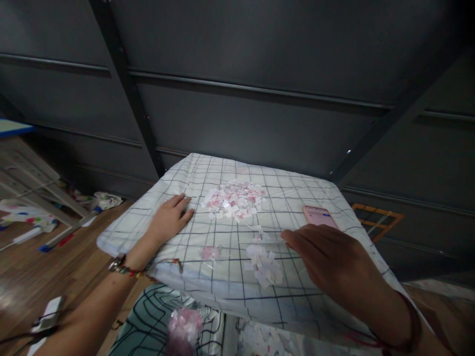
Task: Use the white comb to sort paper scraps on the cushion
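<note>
My left hand (168, 219) lies palm down on the checked tablecloth (200, 170), its fingers stretched out and holding nothing. It rests left of a spread pile of small white and pink paper pieces (235, 199). My right hand (334, 259) hovers over the right side, with its fingers pressed together. At their tips a thin, see-through strip seems to reach left, too faint to name. Beneath and left of those fingertips is a smaller heap of white paper pieces (264, 266). A small clear packet with pink contents (211, 253) lies nearer the front edge.
A phone (318, 216) with its screen lit lies on the table's right, partly behind my right hand. Below the front edge are a bag of pink packets (184, 326) on my lap and a container of paper scraps (265, 341). A dark panelled wall (237, 118) stands behind.
</note>
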### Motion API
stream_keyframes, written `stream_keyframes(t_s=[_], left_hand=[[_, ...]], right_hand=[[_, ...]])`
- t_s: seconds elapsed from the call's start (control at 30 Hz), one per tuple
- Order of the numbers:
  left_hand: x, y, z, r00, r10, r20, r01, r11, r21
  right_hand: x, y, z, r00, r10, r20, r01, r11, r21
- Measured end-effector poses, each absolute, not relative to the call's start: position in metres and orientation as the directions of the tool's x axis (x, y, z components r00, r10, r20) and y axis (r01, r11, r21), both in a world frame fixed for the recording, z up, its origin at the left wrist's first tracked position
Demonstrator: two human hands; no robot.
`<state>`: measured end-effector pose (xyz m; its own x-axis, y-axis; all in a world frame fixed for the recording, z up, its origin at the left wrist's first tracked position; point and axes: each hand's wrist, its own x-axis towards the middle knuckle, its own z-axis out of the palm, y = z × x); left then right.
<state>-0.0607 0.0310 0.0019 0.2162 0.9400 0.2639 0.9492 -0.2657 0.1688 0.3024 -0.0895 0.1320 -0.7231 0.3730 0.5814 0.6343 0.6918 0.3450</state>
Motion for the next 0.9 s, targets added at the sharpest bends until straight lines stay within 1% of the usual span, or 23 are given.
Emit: stream_keyframes(t_s=[0.1,0.27,0.37,0.43,0.5,0.57,0.6,0.67,0.73,0.9], left_hand=[[-0.062,0.031,0.000,0.209,0.935,0.286,0.948,-0.266,0.176],[-0.061,0.030,0.002,0.221,0.935,0.278,0.946,-0.276,0.173],[-0.059,0.029,0.005,0.212,0.940,0.266,0.949,-0.263,0.173],[-0.059,0.029,0.005,0.209,0.941,0.267,0.949,-0.261,0.178],[-0.059,0.030,0.005,0.208,0.940,0.271,0.948,-0.262,0.181],[-0.060,0.031,0.003,0.208,0.937,0.279,0.948,-0.264,0.180],[-0.060,0.031,0.002,0.209,0.936,0.284,0.947,-0.266,0.178],[-0.061,0.032,0.001,0.211,0.932,0.296,0.947,-0.270,0.175],[-0.061,0.032,-0.001,0.210,0.930,0.302,0.947,-0.271,0.175],[-0.061,0.034,-0.003,0.205,0.927,0.313,0.945,-0.271,0.184]], right_hand=[[0.300,-0.089,0.128,-0.731,0.383,0.565,0.629,0.700,0.338],[0.290,-0.087,0.122,-0.731,0.348,0.587,0.600,0.738,0.309],[0.300,-0.082,0.126,-0.726,0.340,0.598,0.605,0.729,0.320],[0.313,-0.076,0.129,-0.722,0.347,0.599,0.626,0.698,0.350],[0.329,-0.067,0.130,-0.701,0.381,0.603,0.664,0.658,0.355],[0.344,-0.053,0.128,-0.666,0.464,0.584,0.717,0.613,0.332],[0.350,-0.045,0.125,-0.649,0.487,0.584,0.737,0.591,0.327],[0.358,-0.029,0.117,-0.643,0.462,0.610,0.738,0.588,0.333],[0.363,-0.015,0.109,-0.661,0.448,0.601,0.717,0.613,0.332],[0.369,-0.002,0.099,-0.677,0.479,0.558,0.704,0.642,0.303]])
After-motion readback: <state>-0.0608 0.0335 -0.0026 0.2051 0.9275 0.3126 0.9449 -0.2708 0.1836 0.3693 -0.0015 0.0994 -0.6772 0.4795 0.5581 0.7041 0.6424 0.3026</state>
